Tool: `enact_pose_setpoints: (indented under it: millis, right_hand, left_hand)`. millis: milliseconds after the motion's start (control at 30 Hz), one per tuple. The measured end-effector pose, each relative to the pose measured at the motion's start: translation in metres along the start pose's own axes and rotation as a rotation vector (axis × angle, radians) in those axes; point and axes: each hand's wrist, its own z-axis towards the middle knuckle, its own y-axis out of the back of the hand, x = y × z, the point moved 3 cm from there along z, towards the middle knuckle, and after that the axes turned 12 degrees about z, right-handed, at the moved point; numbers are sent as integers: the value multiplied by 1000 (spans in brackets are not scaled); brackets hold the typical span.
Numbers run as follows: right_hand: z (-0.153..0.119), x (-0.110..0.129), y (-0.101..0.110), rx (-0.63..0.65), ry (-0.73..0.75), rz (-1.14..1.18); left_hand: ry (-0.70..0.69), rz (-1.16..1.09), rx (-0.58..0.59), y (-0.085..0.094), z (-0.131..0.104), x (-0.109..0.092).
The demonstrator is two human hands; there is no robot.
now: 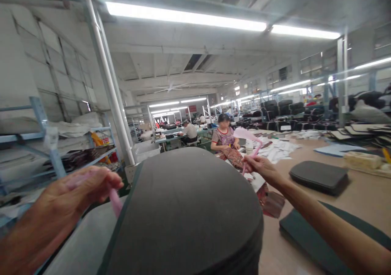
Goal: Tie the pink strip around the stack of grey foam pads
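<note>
A tall stack of dark grey rounded fabric-covered pads (186, 210) rises right in front of me. My left hand (70, 199) is raised at the left of the stack, fingers pinched on a pink plastic strip (115, 201). My right hand (259, 167) reaches out past the stack's right side and grips another stretch of pink plastic strip (248, 135), which curls upward above it. Whether the two pink pieces join behind the stack is hidden.
A large tan worktable (360, 201) holds a dark cushion (319, 176), a flat dark panel (305, 236) and scattered papers. A person (224, 138) sits working across it. Blue metal shelving (45, 152) stands at left, a white pillar (113, 91) behind it, stacked chairs at back right.
</note>
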Motion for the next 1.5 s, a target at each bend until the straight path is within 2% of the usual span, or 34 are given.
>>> enact_pose_setpoints:
  millis: [67, 133, 267, 367, 433, 533, 633, 800, 933, 1033, 1167, 1267, 1367, 1500]
  right_hand:
    - [5, 13, 0, 59, -36, 64]
    - [9, 33, 0, 110, -28, 94]
    - [19, 78, 2, 138, 95, 60]
    - [23, 103, -4, 156, 161, -15]
    - [22, 117, -16, 205, 210, -77]
    - [18, 137, -43, 370, 302, -125]
    - [15, 152, -69, 514, 406, -193]
    - [7, 160, -98, 662, 525, -331]
    - [-2, 156, -108, 665, 549, -373]
    - [-7, 158, -113, 669, 570, -404]
    - [-19, 169, -116, 760, 667, -475]
    - [-23, 175, -115, 730, 726, -505]
    - [-22, 174, -114, 730, 751, -538]
    - [-16, 168, -114, 722, 764, -520]
  left_hand:
    - [-93, 192, 57, -27, -5, -25]
    - [-161, 243, 84, -42, -4, -39]
    - [-160, 251, 142, -50, 2, -43]
    - [-164, 305, 165, -52, 4, -41]
    - [-191, 348, 219, -58, 3, -40]
    - [-232, 325, 295, -68, 0, -37]
    - [-240, 307, 277, -74, -1, -34]
    - [-262, 383, 251, -76, -5, -33]
    - [-300, 421, 277, -76, -6, -35]
    - [-324, 539, 316, -80, -7, -39]
    - [-362, 677, 373, -91, -6, -48]
    - [-385, 788, 394, -101, -5, -55]
    - [-403, 975, 369, -110, -8, -64]
    - [-453, 1212, 264, -126, -15, -72]
